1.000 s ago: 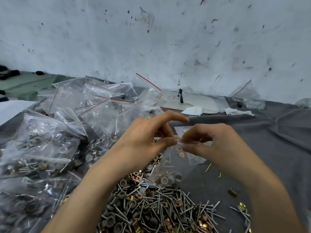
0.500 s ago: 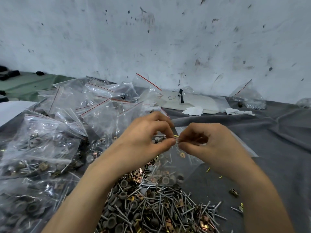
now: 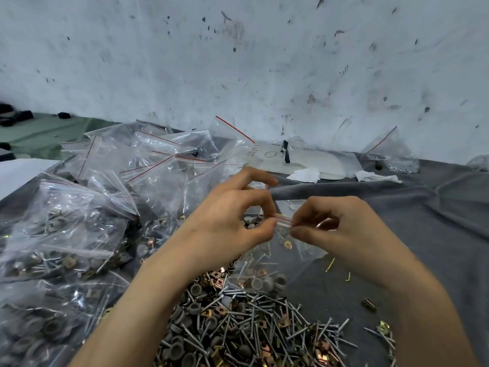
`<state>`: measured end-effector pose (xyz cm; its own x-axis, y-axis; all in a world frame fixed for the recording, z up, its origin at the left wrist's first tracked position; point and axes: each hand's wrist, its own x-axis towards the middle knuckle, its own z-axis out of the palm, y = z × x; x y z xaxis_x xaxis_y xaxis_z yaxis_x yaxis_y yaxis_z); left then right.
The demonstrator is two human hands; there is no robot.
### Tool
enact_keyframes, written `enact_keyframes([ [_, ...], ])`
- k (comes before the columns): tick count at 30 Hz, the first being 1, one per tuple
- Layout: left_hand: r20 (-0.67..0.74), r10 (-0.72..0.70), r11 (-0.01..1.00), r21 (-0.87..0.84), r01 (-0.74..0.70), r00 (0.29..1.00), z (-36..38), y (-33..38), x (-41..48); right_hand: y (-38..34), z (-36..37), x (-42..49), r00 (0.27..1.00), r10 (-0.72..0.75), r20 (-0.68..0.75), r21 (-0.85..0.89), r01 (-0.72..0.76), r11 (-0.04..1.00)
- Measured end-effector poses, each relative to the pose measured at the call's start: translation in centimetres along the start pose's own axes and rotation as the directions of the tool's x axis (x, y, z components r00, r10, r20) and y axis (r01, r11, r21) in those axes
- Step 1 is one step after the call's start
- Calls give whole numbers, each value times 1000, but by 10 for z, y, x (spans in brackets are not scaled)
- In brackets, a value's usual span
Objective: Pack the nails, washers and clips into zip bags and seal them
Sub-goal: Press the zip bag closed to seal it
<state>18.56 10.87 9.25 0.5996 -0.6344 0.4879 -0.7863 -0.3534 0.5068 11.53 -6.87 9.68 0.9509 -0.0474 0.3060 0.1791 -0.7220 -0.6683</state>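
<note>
A clear zip bag (image 3: 275, 260) with a red zip line hangs between my hands, holding nails, grey washers and brass clips. My left hand (image 3: 232, 215) pinches the zip strip at its left end between thumb and fingers. My right hand (image 3: 330, 229) pinches the same strip just to the right. The bag's bottom rests on a loose heap of nails, washers and clips (image 3: 251, 321) in front of me.
A big pile of filled and empty zip bags (image 3: 92, 207) covers the left of the grey cloth (image 3: 423, 234). A white board (image 3: 291, 160), crumpled tissues (image 3: 375, 177) and one more bag (image 3: 389, 152) lie by the wall. Stray clips (image 3: 369, 304) lie at the right.
Both hands stayed on the bag's zip strip. The left index finger, stretched out a second ago, curled in and has lifted again; the pinch points shifted slightly along the strip.
</note>
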Motion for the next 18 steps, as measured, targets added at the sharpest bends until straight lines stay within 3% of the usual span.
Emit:
enact_keyframes([
  [9, 36, 56, 998, 27, -57, 998, 1, -5, 0, -1, 3, 1, 1000, -1, 2, 20, 1, 1000],
  [14, 49, 38, 998, 55, -41, 998, 2, -5, 0, 0, 2, 0, 1000, -25, -8, -64, 25, 998],
  [18, 87, 50, 997, 59, -55, 995, 3, -6, 0, -1, 7, 2, 999, -49, -18, -13, 48, 999],
])
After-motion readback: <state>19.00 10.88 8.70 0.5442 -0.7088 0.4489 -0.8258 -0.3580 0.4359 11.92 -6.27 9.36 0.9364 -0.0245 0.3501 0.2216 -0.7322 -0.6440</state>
